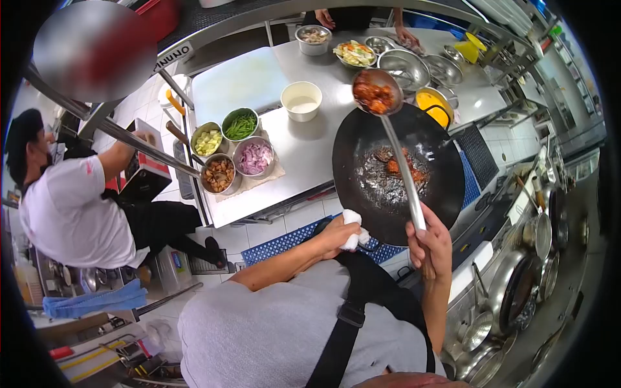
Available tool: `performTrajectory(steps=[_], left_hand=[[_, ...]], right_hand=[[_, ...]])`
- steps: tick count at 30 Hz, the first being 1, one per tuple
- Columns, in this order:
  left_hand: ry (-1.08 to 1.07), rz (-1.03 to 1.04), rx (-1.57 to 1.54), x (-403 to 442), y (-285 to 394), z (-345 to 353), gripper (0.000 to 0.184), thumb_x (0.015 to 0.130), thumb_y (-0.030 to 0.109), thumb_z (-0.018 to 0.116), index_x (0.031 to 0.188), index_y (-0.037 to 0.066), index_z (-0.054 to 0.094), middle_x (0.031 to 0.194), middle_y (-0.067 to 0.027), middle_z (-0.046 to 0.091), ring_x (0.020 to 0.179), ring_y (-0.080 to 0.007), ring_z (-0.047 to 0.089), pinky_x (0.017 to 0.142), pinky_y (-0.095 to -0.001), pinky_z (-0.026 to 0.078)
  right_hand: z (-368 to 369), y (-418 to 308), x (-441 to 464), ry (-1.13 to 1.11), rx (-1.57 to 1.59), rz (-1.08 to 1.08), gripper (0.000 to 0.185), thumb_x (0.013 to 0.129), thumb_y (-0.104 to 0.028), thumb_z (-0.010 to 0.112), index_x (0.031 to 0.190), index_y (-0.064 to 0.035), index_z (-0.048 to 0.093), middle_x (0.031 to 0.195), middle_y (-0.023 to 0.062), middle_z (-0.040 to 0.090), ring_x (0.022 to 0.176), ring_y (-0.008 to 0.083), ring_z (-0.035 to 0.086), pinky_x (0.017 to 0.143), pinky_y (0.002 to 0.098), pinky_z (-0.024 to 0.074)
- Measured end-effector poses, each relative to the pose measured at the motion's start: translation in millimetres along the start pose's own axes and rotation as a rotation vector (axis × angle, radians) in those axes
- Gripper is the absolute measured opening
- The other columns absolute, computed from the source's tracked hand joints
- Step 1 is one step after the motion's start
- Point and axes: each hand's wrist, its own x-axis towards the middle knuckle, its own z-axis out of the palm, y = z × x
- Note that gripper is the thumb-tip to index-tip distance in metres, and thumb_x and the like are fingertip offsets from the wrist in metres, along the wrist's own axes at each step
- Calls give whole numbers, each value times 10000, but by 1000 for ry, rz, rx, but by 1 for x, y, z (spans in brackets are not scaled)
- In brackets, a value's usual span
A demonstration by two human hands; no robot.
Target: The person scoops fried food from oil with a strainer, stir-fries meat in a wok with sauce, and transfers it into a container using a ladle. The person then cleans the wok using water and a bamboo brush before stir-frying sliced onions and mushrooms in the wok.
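My right hand (429, 244) is closed around the long metal handle of a ladle (402, 165). Its bowl holds chunks of food in red sauce (373, 94) and hangs over the far rim of a dark wok (362, 155). A little of the same red food (407, 169) and shiny oil lie in the wok. At the wok's near left edge, my left hand (337, 235) grips a folded white cloth (352, 231). The cloth is where a wok handle would sit, but the fingers hide the grip itself.
On the steel table stand a white tub (301, 102) and bowls of green beans (240, 125), chopped onion (253, 158) and brown pieces (218, 174). Steel bowls (403, 70) sit beyond the wok. One person (84, 200) is at left; another person's hand (406, 35) shows across the table.
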Motion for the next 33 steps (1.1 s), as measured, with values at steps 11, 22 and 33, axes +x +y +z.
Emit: performTrajectory(steps=[11,22,33], left_hand=[[-80,25,57,4,18,-32,351,838,116,630,1168,27,550,944,-82,656,714,-142,645,497,-279,527],[-100,-42,61,5,18,-38,387,818,130,655,1178,36,553,979,-69,650,826,-155,653,595,-296,546],[-105,9,70,5,5,-40,285,818,88,652,1095,38,611,900,-34,633,760,-124,621,616,-283,513]], right_hand=[[50,36,154,-103,-531,97,694,898,49,628,1534,27,352,861,58,631,530,87,549,406,247,447],[63,67,157,-2,-912,2,679,877,8,656,1517,4,428,877,85,645,546,98,564,490,282,461],[73,67,147,19,-1312,-233,703,842,6,672,1509,-52,460,958,228,672,638,260,615,637,380,503]])
